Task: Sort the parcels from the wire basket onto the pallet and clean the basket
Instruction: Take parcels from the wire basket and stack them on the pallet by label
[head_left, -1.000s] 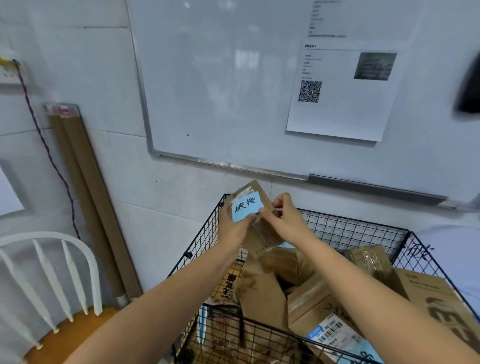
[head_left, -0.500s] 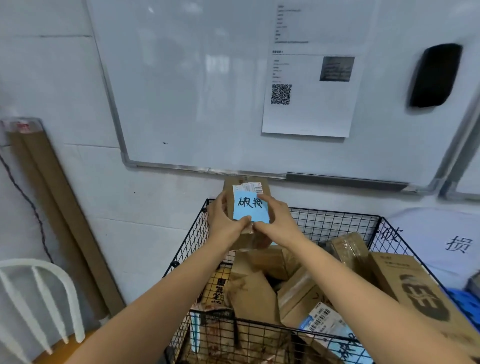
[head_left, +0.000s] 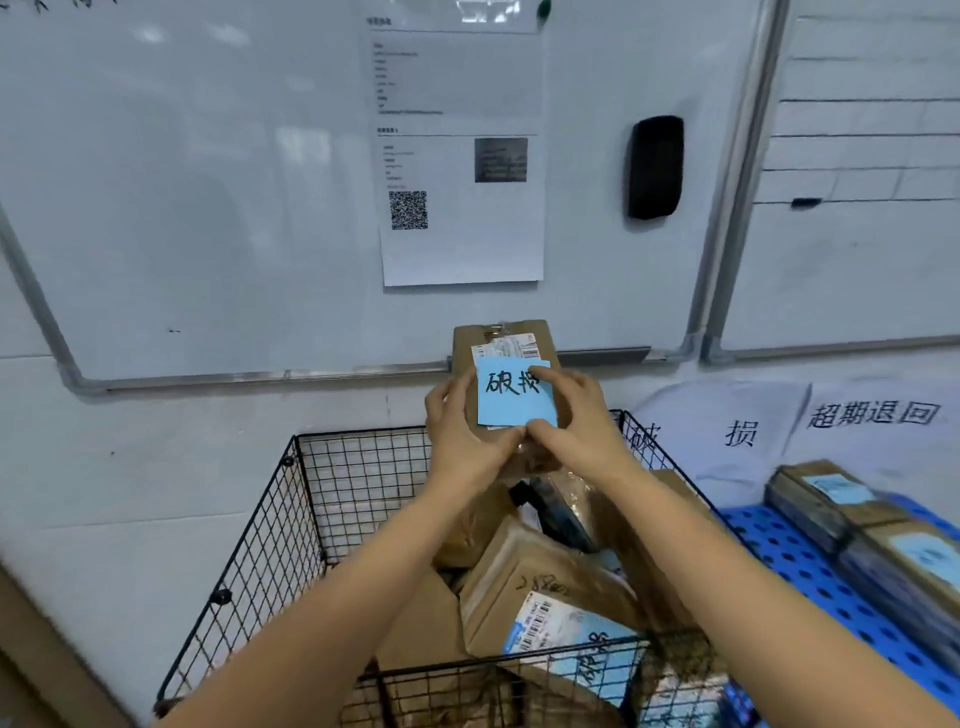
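Both hands hold one small brown cardboard parcel (head_left: 506, 336) upright above the black wire basket (head_left: 306, 499). A blue note with handwritten characters (head_left: 514, 392) covers its front, below a white shipping label. My left hand (head_left: 460, 434) grips the parcel's left and lower edge. My right hand (head_left: 576, 421) grips its right side, with fingertips on the note. Several brown parcels (head_left: 530, 582) lie piled in the basket beneath. The blue perforated pallet (head_left: 810, 566) is at the right.
Two long taped parcels (head_left: 852, 514) lie on the pallet. White paper signs with characters (head_left: 727, 426) hang on the wall behind it. Whiteboards fill the wall, with a printed sheet (head_left: 462, 156) and a black eraser (head_left: 655, 166). A brown board leans at the lower left.
The view has swung right, bringing the pallet and wall signs into sight and losing the white chair. The parcel has turned upright in both hands, with its note facing me.
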